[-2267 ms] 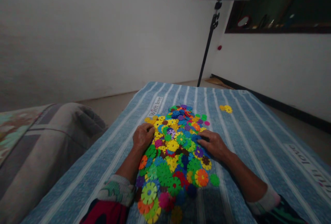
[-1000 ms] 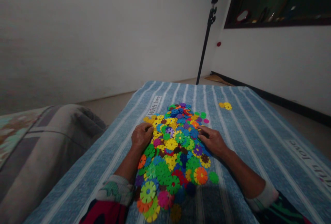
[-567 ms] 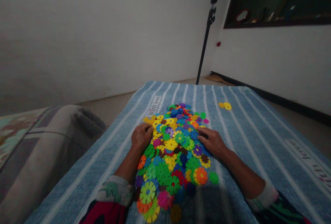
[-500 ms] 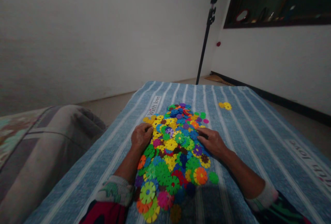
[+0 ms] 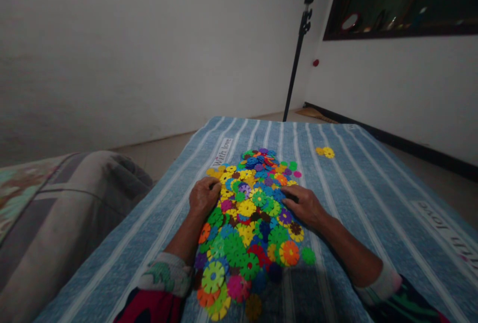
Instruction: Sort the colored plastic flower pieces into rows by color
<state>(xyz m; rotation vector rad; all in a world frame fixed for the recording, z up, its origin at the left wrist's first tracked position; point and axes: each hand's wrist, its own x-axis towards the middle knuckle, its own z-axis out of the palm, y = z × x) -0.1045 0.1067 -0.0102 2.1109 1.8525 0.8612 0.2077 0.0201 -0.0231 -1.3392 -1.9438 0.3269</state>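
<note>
A heap of flower-shaped plastic discs (image 5: 246, 208) in many colours, with slotted rims, lies along the middle of the striped cloth. At the heap's left edge rests my left hand (image 5: 203, 196), its fingers curled in; whatever they hold, if anything, is hidden. My right hand (image 5: 304, 204) reaches in from the right side, thumb and forefinger apart. Its fingertips are at a blue disc (image 5: 278, 194) on the heap, and nothing is seen lifted. An orange disc (image 5: 289, 253) and a green disc (image 5: 308, 256) lie nearer to me, below that hand.
A blue striped cloth (image 5: 358, 188) covers the table. Two yellow discs (image 5: 328, 153) lie apart at the far right. A grey draped seat or bed (image 5: 100, 198) stands at left. Behind the table rises a lamp stand (image 5: 295, 69), near the white wall (image 5: 149, 54).
My right hand has shifted slightly left, with its fingertips now at the blue disc and its fingers a little more spread. My left hand has stayed in place.
</note>
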